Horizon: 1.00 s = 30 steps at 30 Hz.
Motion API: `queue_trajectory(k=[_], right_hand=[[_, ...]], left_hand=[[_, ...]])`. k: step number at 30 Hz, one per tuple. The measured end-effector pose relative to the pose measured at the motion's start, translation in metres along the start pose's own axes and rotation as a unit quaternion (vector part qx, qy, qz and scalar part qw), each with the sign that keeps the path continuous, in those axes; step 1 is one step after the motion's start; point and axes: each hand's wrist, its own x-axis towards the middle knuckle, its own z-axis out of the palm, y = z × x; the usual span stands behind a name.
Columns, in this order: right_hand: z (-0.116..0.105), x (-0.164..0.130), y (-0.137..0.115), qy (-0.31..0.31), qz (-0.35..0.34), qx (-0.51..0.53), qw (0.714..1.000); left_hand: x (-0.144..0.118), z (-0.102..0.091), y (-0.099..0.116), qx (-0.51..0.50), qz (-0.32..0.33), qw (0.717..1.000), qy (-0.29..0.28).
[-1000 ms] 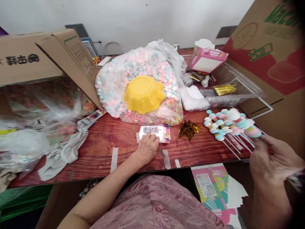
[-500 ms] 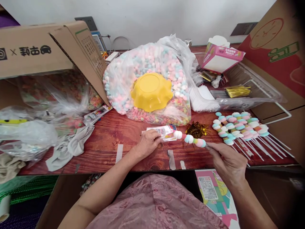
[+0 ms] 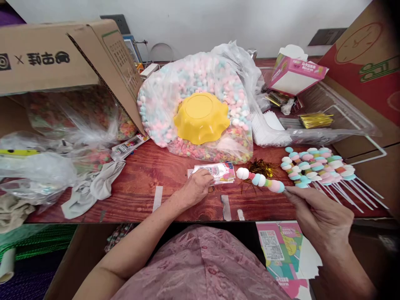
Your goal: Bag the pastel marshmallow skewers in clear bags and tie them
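Note:
My right hand (image 3: 315,212) is closed on the lower end of a marshmallow skewer (image 3: 260,180), strung with white, pink, blue and green pieces and held above the table's front part. My left hand (image 3: 197,187) has its fingertips pressed together at the near left edge of a small stack of printed labels (image 3: 217,171); whether it pinches one is hidden. Gold twist ties (image 3: 261,167) lie in a loose heap just behind the held skewer. To the right, several finished-looking marshmallow skewers (image 3: 318,166) lie piled with their white sticks pointing toward me.
Behind the labels stands a big clear bag of marshmallows (image 3: 190,75) with a yellow scalloped bowl (image 3: 201,118) upside down on it. A plastic tray (image 3: 343,121) is at right. An open cardboard box (image 3: 40,58) and a grey cloth (image 3: 93,191) are at left.
My right hand has moved right and slightly toward me with the skewer, drawing it away from the labels. My left hand stays at the label stack.

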Motion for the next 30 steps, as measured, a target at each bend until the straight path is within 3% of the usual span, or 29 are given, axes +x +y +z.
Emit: queue_trajectory(k=[13,19,25,30], right_hand=[[0.011,-0.012,0.003,-0.001,-0.102,-0.078,0.992],[0.003,-0.011,0.001,-0.071,-0.197,-0.161,0.965],[0.011,0.002,-0.008,-0.126,-0.192,-0.145,0.962],[0.022,0.007,-0.013,-0.097,-0.124,-0.017,0.987]], left_hand=[[0.006,-0.001,-0.001,-0.082,-0.034,0.996,0.026],[0.006,0.001,-0.001,-0.04,0.011,0.999,0.025],[0.006,0.006,-0.003,-0.031,0.087,0.996,0.005],[0.006,0.002,-0.006,-0.057,0.091,0.994,0.003]])
